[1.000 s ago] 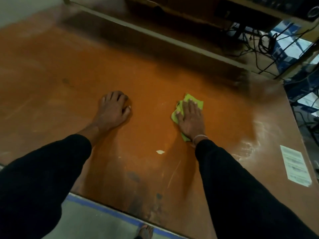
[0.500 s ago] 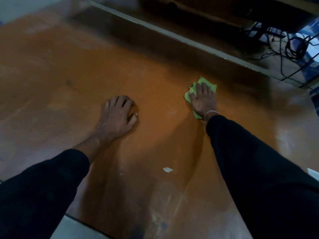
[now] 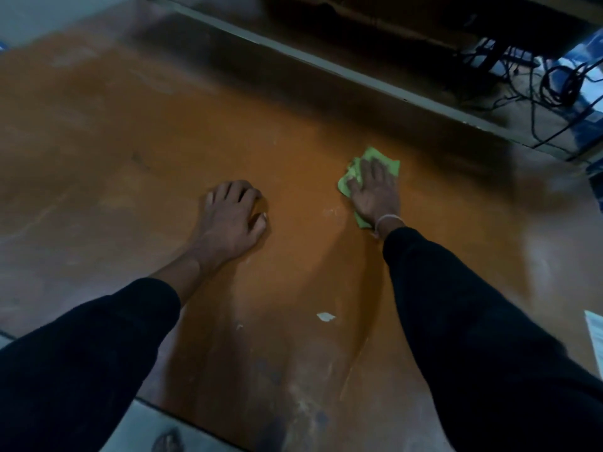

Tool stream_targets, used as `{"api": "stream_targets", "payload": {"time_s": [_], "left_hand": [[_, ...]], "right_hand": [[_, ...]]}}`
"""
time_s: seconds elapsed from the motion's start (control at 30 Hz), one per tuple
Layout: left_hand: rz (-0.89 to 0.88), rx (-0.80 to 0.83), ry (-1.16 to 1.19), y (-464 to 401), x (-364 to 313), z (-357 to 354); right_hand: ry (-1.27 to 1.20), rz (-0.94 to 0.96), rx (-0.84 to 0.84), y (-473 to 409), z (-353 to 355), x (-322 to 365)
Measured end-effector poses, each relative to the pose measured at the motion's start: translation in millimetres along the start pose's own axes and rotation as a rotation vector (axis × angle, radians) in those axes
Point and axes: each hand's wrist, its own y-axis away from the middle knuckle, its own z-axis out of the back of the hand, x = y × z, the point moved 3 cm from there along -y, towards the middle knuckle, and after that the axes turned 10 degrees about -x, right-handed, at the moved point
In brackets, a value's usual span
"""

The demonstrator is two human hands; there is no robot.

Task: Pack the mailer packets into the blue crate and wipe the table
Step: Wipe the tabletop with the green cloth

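My right hand (image 3: 375, 190) lies flat on a crumpled green cloth (image 3: 385, 159) and presses it onto the orange-brown table (image 3: 163, 132), a little right of the middle. The cloth shows beyond the fingertips and beside the thumb. My left hand (image 3: 233, 218) rests on the bare tabletop about a hand's width to the left, fingers curled under, holding nothing. No mailer packets and no blue crate are in view.
A small white paper scrap (image 3: 325, 317) lies on the table between my forearms. A white printed sheet (image 3: 595, 334) lies at the right edge. Beyond the far table edge (image 3: 326, 65) hang black cables (image 3: 554, 83). Grey floor (image 3: 146, 429) shows below the near edge.
My right hand pushed the cloth away from me toward the far edge, then drew it back a little and leftward. My left hand has stayed planted on the table.
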Motion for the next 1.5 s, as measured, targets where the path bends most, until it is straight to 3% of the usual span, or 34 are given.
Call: {"api": "stream_targets", "payload": {"time_s": [0.07,0.2,0.23,0.37,0.53,0.63,0.7,0.8,0.87,1.0,1.03,1.17,1.27,1.33,1.43,1.5], "left_hand": [[-0.005,0.004,0.004,0,0,1],[-0.012,0.027,0.018,2,-1,3],[-0.008,0.029,0.018,2,-1,4],[-0.002,0.026,0.029,3,-1,8],[0.026,0.037,0.056,3,1,8],[0.035,0.061,0.075,5,3,9],[0.044,0.073,0.135,6,6,10],[-0.001,0.118,0.23,8,18,14],[-0.08,0.133,0.209,11,34,20],[-0.139,0.113,0.123,14,77,36],[-0.136,0.117,0.117,15,88,38],[-0.1,0.127,0.11,15,130,39],[-0.091,0.105,0.116,18,144,38],[-0.088,0.105,0.112,19,142,38],[-0.062,0.109,0.097,19,141,38],[-0.063,0.099,0.094,18,140,38]], "right_hand": [[0.022,-0.066,0.013,16,1,7],[-0.049,0.374,0.022,77,4,46],[-0.055,0.36,0.009,86,7,41],[0.0,-0.079,-0.024,115,12,31],[-0.067,0.242,-0.007,188,14,90],[-0.018,-0.064,-0.048,204,18,77],[0.011,-0.121,-0.052,224,17,94],[-0.041,0.189,-0.041,269,20,134],[-0.063,0.264,-0.018,288,24,132],[0.029,-0.11,-0.104,300,30,131],[0.026,-0.126,-0.106,307,30,146],[-0.048,0.292,-0.002,349,31,215],[-0.043,0.388,0.027,352,33,219],[-0.009,0.279,0.006,343,27,212],[0.01,-0.06,-0.06,331,22,211],[-0.015,-0.034,-0.06,334,22,232]]}}
